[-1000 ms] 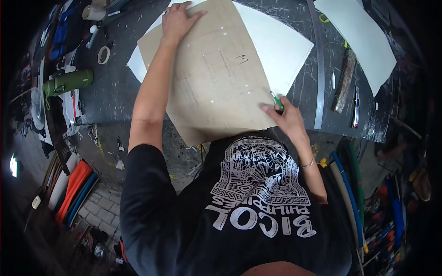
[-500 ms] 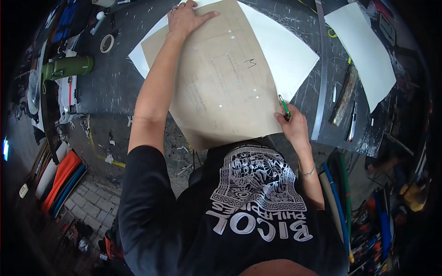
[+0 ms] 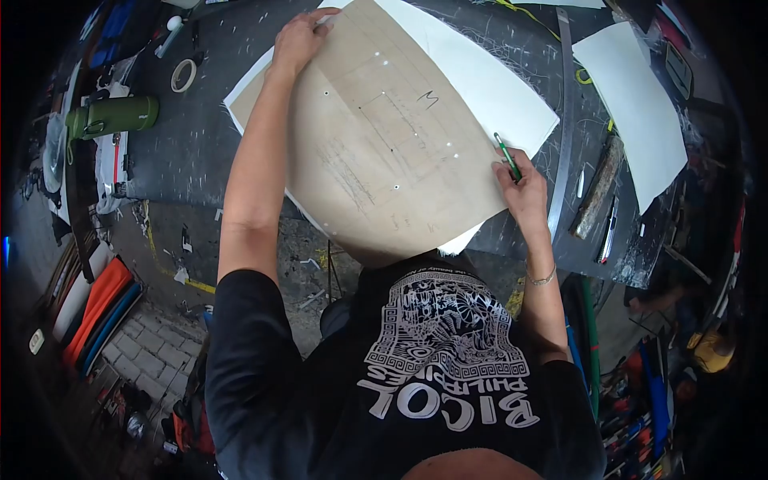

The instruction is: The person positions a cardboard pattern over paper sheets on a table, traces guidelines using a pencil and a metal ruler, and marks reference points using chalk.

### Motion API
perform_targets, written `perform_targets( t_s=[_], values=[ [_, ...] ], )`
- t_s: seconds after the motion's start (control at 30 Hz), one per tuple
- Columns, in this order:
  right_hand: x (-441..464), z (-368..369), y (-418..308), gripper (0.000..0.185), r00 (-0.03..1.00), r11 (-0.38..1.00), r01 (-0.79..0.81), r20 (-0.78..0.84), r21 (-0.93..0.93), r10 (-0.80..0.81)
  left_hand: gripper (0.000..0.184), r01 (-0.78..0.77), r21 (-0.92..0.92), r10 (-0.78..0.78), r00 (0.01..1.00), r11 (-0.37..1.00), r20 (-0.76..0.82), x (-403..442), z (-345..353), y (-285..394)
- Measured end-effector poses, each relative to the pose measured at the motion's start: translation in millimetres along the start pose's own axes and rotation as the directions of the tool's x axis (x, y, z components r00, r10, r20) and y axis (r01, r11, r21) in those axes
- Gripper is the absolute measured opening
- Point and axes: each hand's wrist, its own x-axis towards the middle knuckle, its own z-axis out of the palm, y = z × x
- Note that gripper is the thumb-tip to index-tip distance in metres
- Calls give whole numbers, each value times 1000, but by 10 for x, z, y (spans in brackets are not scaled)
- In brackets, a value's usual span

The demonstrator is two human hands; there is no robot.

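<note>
while the brown sheet lies over a white sheet at upper centre, its lower end bowing past the table, the left hand curls at its upper-left edge, pinch unclear; the right hand pinches a green pen. that overhang's sag could drag the sheets askew.

On the black shirt we read "BICOL" in large pale letters, with "PHILIPPINES" beside it, creased by folds. Along the far edge of its patterned print we make out "the beauty of", then lose the rest. The brown sheet bears a dark "M"; its fainter writing escapes us.
</note>
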Motion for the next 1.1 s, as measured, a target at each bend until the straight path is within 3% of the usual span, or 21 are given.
perform_targets(
  t_s=[0.03,0.13,0.23,0.33,0.53,0.63,1.1],
  values=[
    [19,16,10,35,1000,1000,-5,0,2,5,37,-144,27,145,989,989,-25,-9,21,-76],
    [53,46,77,35,1000,1000,-18,-7,14,19,44,18,184,-40,992,983,117,7,-61,45],
    [95,71,128,34,999,999,-35,-14,12,35,38,49,197,-98,964,979,248,59,-9,-106],
    [82,40,47,34,998,998,-58,-9,-17,58,48,70,178,-117,956,981,270,70,15,-145],
    [46,42,3,33,995,995,-95,13,-9,95,44,50,167,-74,987,985,140,39,87,-190],
    [48,81,43,32,999,999,-27,-28,29,27,43,45,174,-63,993,984,103,24,94,-180],
    [35,113,48,30,999,998,-34,-39,61,36,39,111,116,-122,988,987,90,-6,35,-69]
  ],
)
